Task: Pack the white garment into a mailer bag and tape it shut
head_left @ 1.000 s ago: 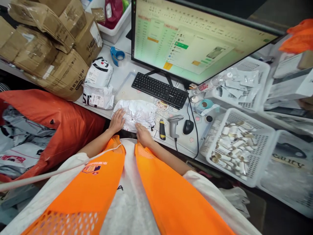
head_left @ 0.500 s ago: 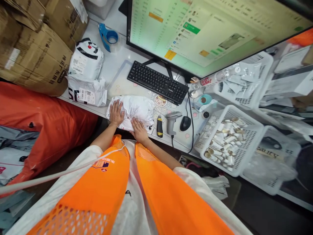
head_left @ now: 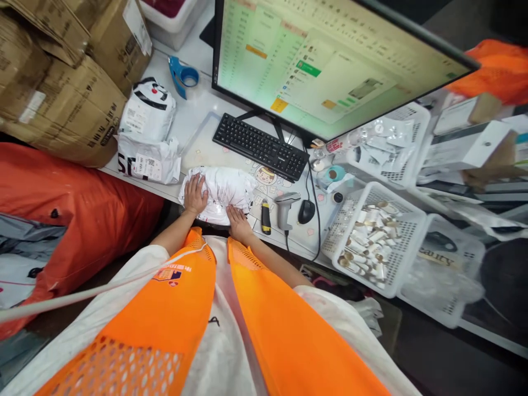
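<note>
A puffy white plastic parcel (head_left: 225,187) lies at the desk's front edge, with dark print on its wrinkled surface. On its left end my left hand (head_left: 195,195) rests flat, fingers stretched out. My right hand (head_left: 239,224) touches its front right side with the fingers extended. Just right of the parcel is a yellow-and-black utility knife (head_left: 265,216). Beside that lies a grey barcode scanner (head_left: 285,210), followed by a black mouse (head_left: 306,211). The keyboard (head_left: 260,146) sits behind the parcel.
Two labelled white parcels (head_left: 149,159) are stacked at left, near a blue tape dispenser (head_left: 181,77) and cardboard boxes (head_left: 70,104). A monitor (head_left: 322,66) stands behind the keyboard. White baskets (head_left: 406,242) with small rolls and bags line the right. An orange-red sack (head_left: 94,203) is at left.
The camera view has shifted slightly. My right hand has slid a little lower, toward the parcel's front right edge. The left hand stays on the left end.
</note>
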The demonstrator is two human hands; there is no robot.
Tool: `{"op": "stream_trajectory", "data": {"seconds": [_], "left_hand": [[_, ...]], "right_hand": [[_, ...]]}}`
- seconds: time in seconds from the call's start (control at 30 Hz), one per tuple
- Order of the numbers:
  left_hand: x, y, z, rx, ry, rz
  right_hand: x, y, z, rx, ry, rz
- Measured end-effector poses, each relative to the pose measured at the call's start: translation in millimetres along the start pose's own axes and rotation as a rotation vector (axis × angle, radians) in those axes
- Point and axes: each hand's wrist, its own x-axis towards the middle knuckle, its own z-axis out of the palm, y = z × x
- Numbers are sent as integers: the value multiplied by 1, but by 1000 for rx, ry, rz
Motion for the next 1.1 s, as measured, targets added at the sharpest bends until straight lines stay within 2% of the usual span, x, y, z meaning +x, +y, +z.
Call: {"op": "stream_trajectory", "data": {"seconds": [0.1,0.17,0.23,0.37,0.47,0.6,0.8,1.0,1.1], "left_hand": [[4,9,-26,-91,17,27],[2,20,-54,-204,48,26],[-6,37,-86,-410,10,22],[-33,87,-144,-890,-339,17],[-52,121,-169,-957,-477,6],[-65,144,-183,-891,-494,61],[-70,156,-195,-713,-486,135],[-70,163,-193,-662,-542,112],[-69,167,-187,-721,-574,11]], "right_hand": [[-7,-4,-20,279,94,50],[-16,-8,-37,389,149,89],[-27,-18,-56,475,217,94],[-51,-59,-105,881,426,-10],[-63,-93,-144,975,479,-129],[-70,-116,-175,889,463,-266],[-74,-120,-181,796,513,-326],[-78,-119,-179,813,467,-253],[-79,-115,-176,920,445,-183]]}}
